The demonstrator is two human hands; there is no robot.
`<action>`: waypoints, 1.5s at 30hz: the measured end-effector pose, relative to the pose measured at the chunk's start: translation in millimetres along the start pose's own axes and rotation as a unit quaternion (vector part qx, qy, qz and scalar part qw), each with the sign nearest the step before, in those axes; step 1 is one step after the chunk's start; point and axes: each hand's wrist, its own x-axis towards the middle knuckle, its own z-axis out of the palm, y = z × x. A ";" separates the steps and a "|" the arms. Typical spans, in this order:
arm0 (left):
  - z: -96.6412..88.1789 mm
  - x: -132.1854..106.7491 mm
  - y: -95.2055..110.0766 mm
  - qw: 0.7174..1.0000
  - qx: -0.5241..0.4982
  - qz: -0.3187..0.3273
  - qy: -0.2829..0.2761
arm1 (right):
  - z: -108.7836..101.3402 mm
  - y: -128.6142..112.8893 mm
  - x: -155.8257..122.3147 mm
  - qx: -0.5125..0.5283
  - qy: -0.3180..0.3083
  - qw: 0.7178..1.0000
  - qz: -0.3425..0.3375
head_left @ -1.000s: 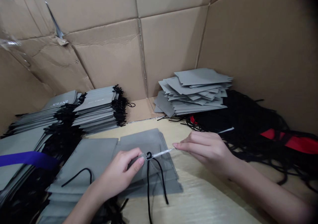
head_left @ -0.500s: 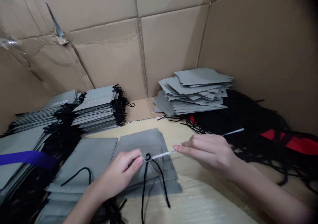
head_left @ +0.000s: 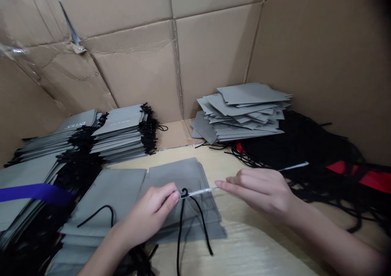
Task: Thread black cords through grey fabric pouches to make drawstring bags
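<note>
My left hand is closed, thumb and forefinger pinching the edge of a grey pouch; most of that pouch is hidden or blends with the grey pouches beneath. Right at those fingertips, a black cord makes a small loop, and its two ends hang down. A thin metal hook tool reaches from the loop to my right hand. That hand is wrapped round the tool, whose far end sticks out behind the knuckles. Whether the tip passes through the pouch edge is too small to tell.
Stacks of grey pouches with black cords stand at the left, near a blue strip. At the back is a loose pile of grey pouches. Black cords with red bands heap at the right. Cardboard walls enclose the table.
Both hands, the hook tool and the cord appear slightly further right, and the whole view has shifted a little too. Both grips stay the same.
</note>
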 end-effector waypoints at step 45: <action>26.0 5.5 0.5 0.984 0.100 -0.076 0.128 | 26.2 -26.2 8.3 0.118 -0.173 0.964 0.164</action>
